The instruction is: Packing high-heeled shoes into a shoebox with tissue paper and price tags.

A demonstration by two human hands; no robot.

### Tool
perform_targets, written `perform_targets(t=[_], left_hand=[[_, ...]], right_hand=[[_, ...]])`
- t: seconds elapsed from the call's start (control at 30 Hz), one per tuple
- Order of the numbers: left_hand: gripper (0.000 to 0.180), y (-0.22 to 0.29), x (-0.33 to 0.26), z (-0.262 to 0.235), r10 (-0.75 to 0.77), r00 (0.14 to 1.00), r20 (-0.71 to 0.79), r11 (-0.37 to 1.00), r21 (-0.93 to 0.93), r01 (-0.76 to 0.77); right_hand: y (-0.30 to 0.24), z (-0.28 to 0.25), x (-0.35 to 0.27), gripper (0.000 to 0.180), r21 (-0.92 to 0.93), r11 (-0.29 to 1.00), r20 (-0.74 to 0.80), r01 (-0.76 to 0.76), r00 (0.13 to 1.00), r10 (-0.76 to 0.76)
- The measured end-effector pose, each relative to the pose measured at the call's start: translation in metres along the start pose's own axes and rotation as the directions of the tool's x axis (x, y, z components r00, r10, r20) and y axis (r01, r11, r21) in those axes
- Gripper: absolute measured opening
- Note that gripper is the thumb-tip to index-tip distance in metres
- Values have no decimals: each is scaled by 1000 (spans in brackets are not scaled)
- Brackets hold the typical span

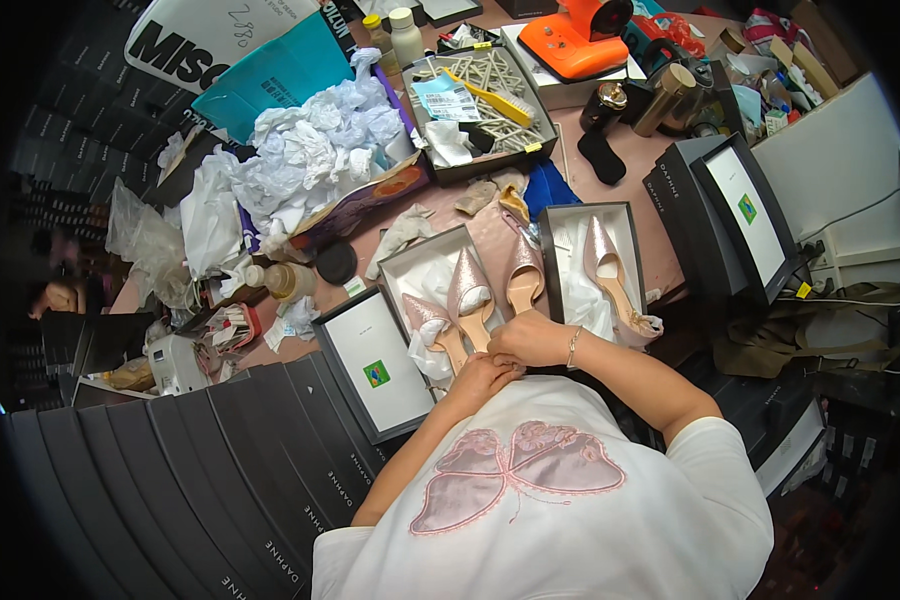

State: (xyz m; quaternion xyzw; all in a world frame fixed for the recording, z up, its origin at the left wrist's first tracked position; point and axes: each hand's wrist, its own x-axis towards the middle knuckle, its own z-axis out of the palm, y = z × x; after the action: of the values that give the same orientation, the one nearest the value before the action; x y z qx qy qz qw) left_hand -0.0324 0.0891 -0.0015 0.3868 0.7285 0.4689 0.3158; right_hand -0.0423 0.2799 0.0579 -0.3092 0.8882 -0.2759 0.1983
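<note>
My right hand, a bracelet on its wrist, closes around the heel end of a pink glittery pointed shoe that lies between two open shoe boxes. My left hand is curled just below and against it; what it grips is hidden. The left open box holds two matching pink shoes on white tissue. In the right open box lies another pink shoe, also on tissue.
A box lid with a green sticker lies left of my hands, and another lid stands at the right. Dark shoe boxes are stacked at lower left. Crumpled white paper, bottles, a tray with a yellow brush and an orange device crowd the far side.
</note>
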Motion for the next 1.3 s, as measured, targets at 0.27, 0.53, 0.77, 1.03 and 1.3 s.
perform_targets(t=[0.27,0.53,0.77,1.03,1.3], left_hand=[[17,-11,-11,-2,-19,992,-128,998,62,27],[18,-8,-10,-4,-17,988,-155,999,42,23],[17,-3,-16,-8,22,982,-189,998,68,-9],[14,5,-16,-13,-133,943,-306,990,-93,110],[20,-28,-38,-29,-292,872,-393,913,-385,133]], right_hand=[[3,22,-28,20,412,879,-255,-239,896,363],[-15,46,-33,21,698,692,-247,-184,845,474],[-13,37,-43,14,510,818,-300,-265,837,458],[-24,38,-20,32,367,908,-332,-202,883,331],[-32,43,-7,22,140,956,-196,-256,940,280]])
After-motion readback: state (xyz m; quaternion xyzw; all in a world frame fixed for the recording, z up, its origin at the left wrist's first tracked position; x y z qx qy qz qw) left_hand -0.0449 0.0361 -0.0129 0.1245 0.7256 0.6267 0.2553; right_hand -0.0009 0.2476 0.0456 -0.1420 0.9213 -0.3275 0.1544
